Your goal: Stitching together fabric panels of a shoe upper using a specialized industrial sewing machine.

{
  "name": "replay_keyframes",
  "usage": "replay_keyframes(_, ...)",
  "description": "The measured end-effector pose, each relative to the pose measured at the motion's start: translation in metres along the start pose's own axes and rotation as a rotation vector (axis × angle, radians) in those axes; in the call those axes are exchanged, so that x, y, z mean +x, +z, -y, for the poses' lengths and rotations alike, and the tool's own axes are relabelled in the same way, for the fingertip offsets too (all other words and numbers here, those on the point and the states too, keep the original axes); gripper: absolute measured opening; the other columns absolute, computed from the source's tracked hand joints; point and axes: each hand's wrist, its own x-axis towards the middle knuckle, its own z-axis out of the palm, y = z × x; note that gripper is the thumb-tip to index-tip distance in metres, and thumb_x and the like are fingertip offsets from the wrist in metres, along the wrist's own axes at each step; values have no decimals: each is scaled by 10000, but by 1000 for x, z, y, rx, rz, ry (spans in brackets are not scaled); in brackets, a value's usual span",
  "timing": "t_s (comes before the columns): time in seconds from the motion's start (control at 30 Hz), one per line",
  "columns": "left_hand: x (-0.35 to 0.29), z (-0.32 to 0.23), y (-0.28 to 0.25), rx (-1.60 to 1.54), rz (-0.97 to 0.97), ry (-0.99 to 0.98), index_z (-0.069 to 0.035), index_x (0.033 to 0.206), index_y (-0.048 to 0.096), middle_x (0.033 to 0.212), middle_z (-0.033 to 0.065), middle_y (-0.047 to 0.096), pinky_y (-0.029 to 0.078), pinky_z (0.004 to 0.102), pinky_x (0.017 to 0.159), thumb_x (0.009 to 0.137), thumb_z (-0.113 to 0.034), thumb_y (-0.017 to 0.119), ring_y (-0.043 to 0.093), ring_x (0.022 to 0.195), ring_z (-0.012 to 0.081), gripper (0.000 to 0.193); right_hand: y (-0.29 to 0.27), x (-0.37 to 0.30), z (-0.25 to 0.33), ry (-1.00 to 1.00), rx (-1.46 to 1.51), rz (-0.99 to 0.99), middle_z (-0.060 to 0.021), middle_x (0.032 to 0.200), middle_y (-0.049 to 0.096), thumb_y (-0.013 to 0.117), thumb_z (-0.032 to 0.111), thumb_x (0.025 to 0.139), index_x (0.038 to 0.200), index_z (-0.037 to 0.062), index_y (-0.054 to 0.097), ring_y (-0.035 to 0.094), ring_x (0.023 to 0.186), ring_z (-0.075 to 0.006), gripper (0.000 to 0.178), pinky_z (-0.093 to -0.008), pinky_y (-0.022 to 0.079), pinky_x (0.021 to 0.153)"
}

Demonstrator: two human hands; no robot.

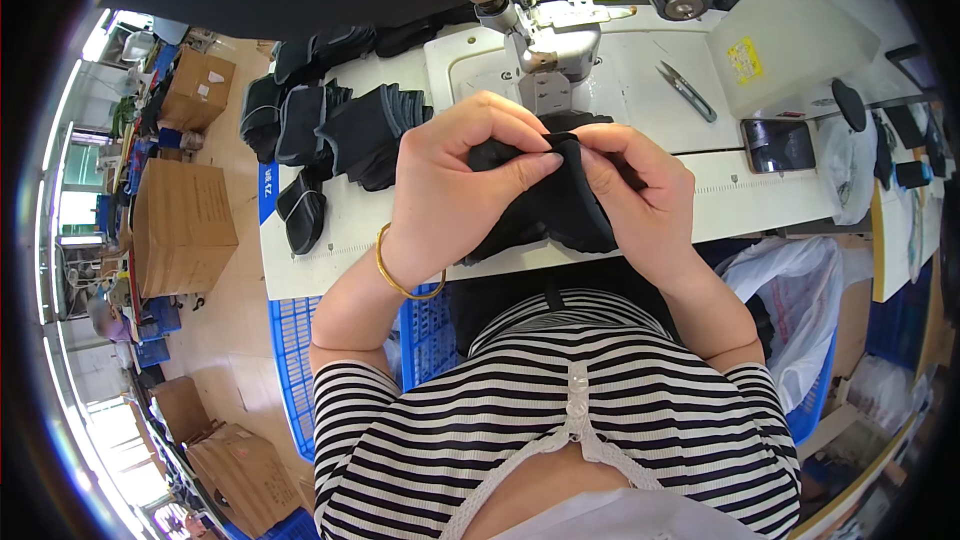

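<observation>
- The grip of each hand is clamping, with the left hand [463,155] and the right hand [645,180] pinching a black cloth piece [582,210] between thumb and fingers.
- Over the near side of the bench [380,250], in front of the sewing machine [545,60], the cloth is hanging from the fingers; whether it is touching the bench, I cannot tell.
- For good work, both thumbs should probably be pressing evenly, flattening the edge without stretching it.
- The cloth is looking soft and folded, its lower edge curving; any stitching is too small to tell.
</observation>
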Motion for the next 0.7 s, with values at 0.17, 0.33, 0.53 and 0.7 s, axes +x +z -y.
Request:
replay_keyframes(0.17,2,6,3,-60,-22,-18,-3,820,692,880,39,699,507,225,748,747,22,794,630,808,92,127,-2,-3,0,59,56,-4,-31,795,658,640,72,939,1022,-13,661,583,694,-59,121,-211,465,627)
replay_keyframes(0.33,2,4,3,-81,21,-62,23,890,690,931,72,679,490,240,786,778,89,749,614,861,117,143,-1,-1,2,35,-2,-24,-27,775,653,649,75,932,990,-16,671,570,677,-52,110,-208,455,603)
replay_keyframes(0.53,4,6,6,-103,-54,-94,-15,926,715,869,23,709,513,217,761,795,-45,781,635,804,77,150,3,-1,-1,34,39,-79,-23,746,649,655,70,926,971,-14,680,564,650,-52,99,-206,451,582)
replay_keyframes(0.7,3,9,4,-104,3,-137,-8,944,721,835,19,713,510,211,741,832,-94,762,633,776,66,148,3,0,0,22,2,-89,-33,748,661,666,71,917,955,-12,686,564,641,-54,94,-208,451,578)
